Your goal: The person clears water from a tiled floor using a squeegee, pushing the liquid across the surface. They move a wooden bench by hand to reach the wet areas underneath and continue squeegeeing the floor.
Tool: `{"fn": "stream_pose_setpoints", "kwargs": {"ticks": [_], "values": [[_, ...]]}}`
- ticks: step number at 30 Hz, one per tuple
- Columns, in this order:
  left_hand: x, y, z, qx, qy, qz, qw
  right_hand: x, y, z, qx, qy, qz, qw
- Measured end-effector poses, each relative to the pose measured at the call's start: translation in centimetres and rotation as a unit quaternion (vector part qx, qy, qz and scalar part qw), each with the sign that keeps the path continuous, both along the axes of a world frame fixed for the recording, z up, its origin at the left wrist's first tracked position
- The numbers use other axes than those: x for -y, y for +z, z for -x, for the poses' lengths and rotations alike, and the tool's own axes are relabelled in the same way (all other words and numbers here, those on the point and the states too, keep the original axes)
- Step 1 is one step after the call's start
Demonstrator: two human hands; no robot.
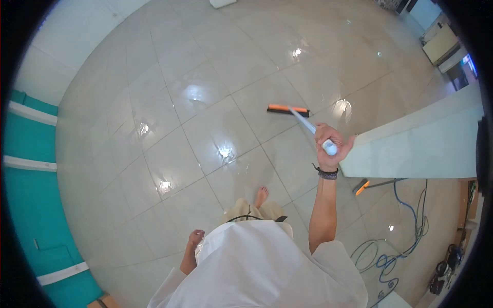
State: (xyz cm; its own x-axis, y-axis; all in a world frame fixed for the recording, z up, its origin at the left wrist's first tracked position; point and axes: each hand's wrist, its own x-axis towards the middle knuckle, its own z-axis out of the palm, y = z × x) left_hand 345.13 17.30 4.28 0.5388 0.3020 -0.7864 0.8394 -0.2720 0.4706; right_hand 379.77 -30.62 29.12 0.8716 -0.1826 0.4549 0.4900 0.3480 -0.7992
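Observation:
My right hand [331,143] is wrapped around the pale handle [304,120] of a floor squeegee, close to the rounded top end. The handle slants forward and down to the orange and black squeegee head [288,110], which rests on the wet tiled floor [215,118]. My left hand [195,238] hangs low by my left side, apart from the squeegee. Its loosely bent fingers show in part, and nothing can be seen in them. One bare foot [262,196] stands on the tiles below me.
A white pillar [416,141] rises just right of my right hand. Behind it lies a second orange and black squeegee or brush [361,187]. Coiled hoses [393,259] lie on the floor at the lower right. A teal wall [31,205] runs along the left.

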Motion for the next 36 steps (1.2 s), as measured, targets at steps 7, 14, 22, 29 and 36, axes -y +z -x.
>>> {"fn": "stream_pose_setpoints", "kwargs": {"ticks": [7, 14, 22, 29, 36], "values": [[0.7, 4.0, 5.3, -0.075, 0.098, -0.005, 0.992, -0.9, -7.2, 8.3, -0.123, -0.076, -0.068, 0.987], [0.1, 2.6, 6.5, -0.062, 0.083, 0.025, 0.994, -6.1, -8.0, 14.8, -0.576, 0.058, -0.455, 0.676], [-1.4, 1.3, 8.7, 0.083, 0.033, 0.075, 0.993, -3.1, -18.9, 11.9, -0.646, 0.037, 0.0, 0.762], [-7.1, 5.2, 19.7, 0.05, -0.047, 0.006, 0.998, 2.2, -26.0, 23.2, -0.681, 0.005, 0.345, 0.646], [-14.1, 5.2, 36.7, -0.014, 0.035, -0.003, 0.999, -0.7, -29.5, 45.6, -0.643, -0.059, 0.499, 0.578]]}}
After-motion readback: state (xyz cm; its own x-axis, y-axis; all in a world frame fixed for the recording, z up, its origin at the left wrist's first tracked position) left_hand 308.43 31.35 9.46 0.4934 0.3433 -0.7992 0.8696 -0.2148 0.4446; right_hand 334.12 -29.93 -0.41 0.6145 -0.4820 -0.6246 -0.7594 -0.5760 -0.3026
